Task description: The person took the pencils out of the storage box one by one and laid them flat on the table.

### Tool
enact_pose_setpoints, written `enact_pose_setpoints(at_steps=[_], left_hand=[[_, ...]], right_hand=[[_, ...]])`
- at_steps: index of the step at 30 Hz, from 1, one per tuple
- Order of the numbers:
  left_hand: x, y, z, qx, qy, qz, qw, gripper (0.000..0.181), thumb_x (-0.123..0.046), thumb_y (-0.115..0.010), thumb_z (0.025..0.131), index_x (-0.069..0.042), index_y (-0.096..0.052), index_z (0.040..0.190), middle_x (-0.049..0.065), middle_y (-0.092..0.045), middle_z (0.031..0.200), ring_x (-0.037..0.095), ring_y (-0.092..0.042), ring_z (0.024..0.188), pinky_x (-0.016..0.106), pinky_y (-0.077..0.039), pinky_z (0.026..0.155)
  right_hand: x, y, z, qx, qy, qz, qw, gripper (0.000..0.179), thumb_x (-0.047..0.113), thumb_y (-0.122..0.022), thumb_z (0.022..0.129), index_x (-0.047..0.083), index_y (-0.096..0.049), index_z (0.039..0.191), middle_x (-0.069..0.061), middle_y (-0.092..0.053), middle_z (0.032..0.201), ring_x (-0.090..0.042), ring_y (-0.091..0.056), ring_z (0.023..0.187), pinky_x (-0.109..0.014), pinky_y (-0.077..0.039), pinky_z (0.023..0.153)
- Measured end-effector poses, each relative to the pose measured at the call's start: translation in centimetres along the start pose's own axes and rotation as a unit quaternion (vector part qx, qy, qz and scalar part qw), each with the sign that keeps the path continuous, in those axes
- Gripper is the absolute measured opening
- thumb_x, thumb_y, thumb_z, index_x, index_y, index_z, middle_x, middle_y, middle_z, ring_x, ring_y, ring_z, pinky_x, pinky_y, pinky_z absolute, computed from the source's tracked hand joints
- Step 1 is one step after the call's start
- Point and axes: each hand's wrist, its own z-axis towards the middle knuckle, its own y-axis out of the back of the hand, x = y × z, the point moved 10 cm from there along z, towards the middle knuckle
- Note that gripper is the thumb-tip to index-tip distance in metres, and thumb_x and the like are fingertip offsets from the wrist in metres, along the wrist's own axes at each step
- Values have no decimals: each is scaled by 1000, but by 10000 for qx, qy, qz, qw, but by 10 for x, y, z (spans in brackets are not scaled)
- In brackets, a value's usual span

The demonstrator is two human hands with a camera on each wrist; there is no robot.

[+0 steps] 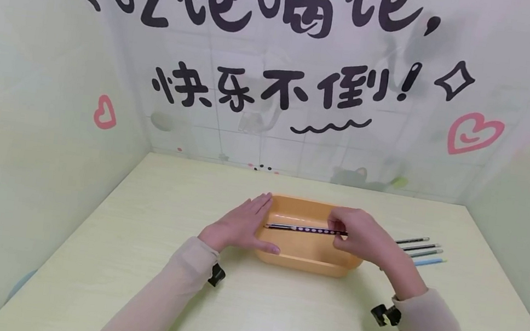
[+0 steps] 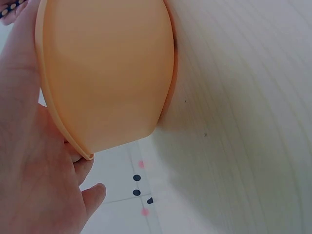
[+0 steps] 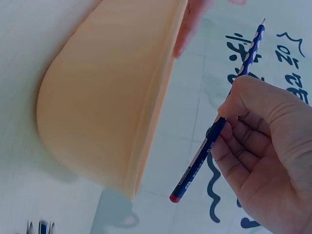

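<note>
An orange plastic box stands on the table. My left hand rests on its left rim, fingers straight and thumb spread apart; the left wrist view shows this hand along the rim. Over the box's right part, my right hand pinches a dark blue pencil between thumb and fingers. In the right wrist view that pencil has pale dots toward its sharpened tip and a red end. Left of the pencil's tip, thin dark pencils show in the box, partly overlapped in view.
Right of the box, several pencils lie side by side on the table, among them a black one and a light blue one. A wall with black lettering rises behind, and panels flank both sides.
</note>
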Motion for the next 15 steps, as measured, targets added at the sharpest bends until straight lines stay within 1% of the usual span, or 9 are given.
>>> enact_pose_setpoints(at_steps=[3, 9, 12, 15], left_hand=[[0, 1, 0, -6, 15, -27, 10000, 126, -81, -59, 78, -2, -5, 160, 11, 2, 169, 25, -2, 158, 40, -10, 130], [-3, 2, -1, -27, -55, -73, 10000, 126, -81, -59, 78, -1, -6, 159, 12, 0, 169, 26, -3, 158, 42, -11, 130], [-4, 3, -2, -56, -65, -84, 9999, 124, -79, -61, 78, -1, -8, 159, 12, -2, 169, 26, -4, 158, 43, -12, 130], [-3, 3, -2, -42, -38, -39, 10000, 125, -80, -60, 78, -2, -7, 160, 11, -1, 169, 25, -3, 158, 42, -11, 130]], right_hand=[[-5, 9, -11, -88, -84, -69, 9999, 19, -6, -66, 75, 11, -60, 81, 6, -53, 73, -7, -45, 67, -20, -41, 58], [-17, 23, -35, -265, -206, -396, 9986, 22, -5, -69, 74, 13, -61, 83, 8, -56, 77, -7, -49, 71, -22, -48, 61], [-25, 27, -47, -381, -220, -504, 9978, 24, -6, -70, 73, 15, -60, 82, 9, -55, 76, -6, -48, 71, -22, -47, 60], [-32, 30, -57, -512, -175, -638, 9965, 29, -6, -71, 70, 18, -57, 80, 11, -51, 74, -5, -45, 70, -20, -42, 59]])
